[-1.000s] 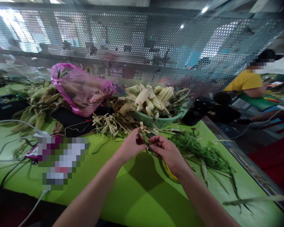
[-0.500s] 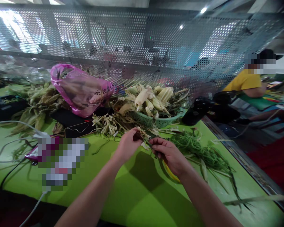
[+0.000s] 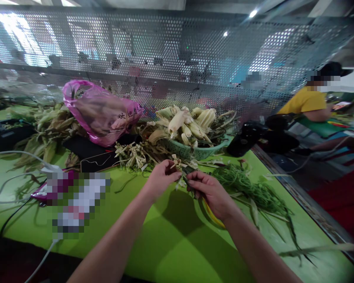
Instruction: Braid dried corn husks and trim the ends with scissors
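Between my hands is a small piece of plant strips (image 3: 186, 170), dark green with a pale, husk-like knot at its left end. My left hand (image 3: 161, 177) is closed, thumb and fingertips pinching the pale end. On the other side, my right hand (image 3: 208, 192) pinches the dark green strips, its remaining fingers curled underneath. Part of the piece is hidden by the fingers. Below my right hand a yellow curved thing (image 3: 212, 215) shows, partly covered. Just beyond the hands stands a green plastic basket (image 3: 200, 152) heaped with pale corn husks (image 3: 179, 122).
A pink plastic bag (image 3: 98, 112) stands at the back left beside dried husks (image 3: 48, 133). Green stringy stems (image 3: 252, 186) lie right of my hands. A black bottle (image 3: 244, 138) is near the table's right edge. White cables (image 3: 20, 152) cross the left. A person in yellow (image 3: 308, 100) sits beyond.
My left fingertips have shifted slightly right, nearer my right hand, and the pale end of the piece shows more clearly above them. My right hand has barely moved.
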Demonstrator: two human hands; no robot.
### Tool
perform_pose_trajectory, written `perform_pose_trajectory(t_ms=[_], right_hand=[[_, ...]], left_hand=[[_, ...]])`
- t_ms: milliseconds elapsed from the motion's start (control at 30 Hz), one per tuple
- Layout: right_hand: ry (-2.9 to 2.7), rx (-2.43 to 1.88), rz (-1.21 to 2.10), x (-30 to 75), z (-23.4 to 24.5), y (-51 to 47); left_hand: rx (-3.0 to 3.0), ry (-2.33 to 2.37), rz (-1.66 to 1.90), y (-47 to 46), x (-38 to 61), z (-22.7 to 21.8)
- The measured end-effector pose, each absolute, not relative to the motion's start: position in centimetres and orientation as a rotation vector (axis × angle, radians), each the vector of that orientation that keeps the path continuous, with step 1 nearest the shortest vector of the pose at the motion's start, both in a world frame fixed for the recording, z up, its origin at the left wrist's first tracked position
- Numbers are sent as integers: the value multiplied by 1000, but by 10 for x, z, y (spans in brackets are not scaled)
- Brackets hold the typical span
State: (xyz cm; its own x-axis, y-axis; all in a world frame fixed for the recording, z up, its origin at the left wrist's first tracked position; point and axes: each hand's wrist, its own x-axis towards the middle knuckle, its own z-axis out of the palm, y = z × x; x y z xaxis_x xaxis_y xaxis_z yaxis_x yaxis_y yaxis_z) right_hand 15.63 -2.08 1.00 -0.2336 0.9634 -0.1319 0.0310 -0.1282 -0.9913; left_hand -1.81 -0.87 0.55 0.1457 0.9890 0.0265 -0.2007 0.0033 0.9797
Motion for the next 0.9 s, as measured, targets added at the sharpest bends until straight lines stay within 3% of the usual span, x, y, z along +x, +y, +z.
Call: perform_pose_trajectory(t_ms=[300,600,900], right_hand=[[-1702,-1291,920,159,2,-21],[-1751,-1323,967,159,7,-21],[-1910,-1347,796,158,7,-26]], left_hand=[[1143,990,1158,-13,-16,7],[1098,977,1165,-10,-15,2],[1093,1037,1195,-9,-19,1]])
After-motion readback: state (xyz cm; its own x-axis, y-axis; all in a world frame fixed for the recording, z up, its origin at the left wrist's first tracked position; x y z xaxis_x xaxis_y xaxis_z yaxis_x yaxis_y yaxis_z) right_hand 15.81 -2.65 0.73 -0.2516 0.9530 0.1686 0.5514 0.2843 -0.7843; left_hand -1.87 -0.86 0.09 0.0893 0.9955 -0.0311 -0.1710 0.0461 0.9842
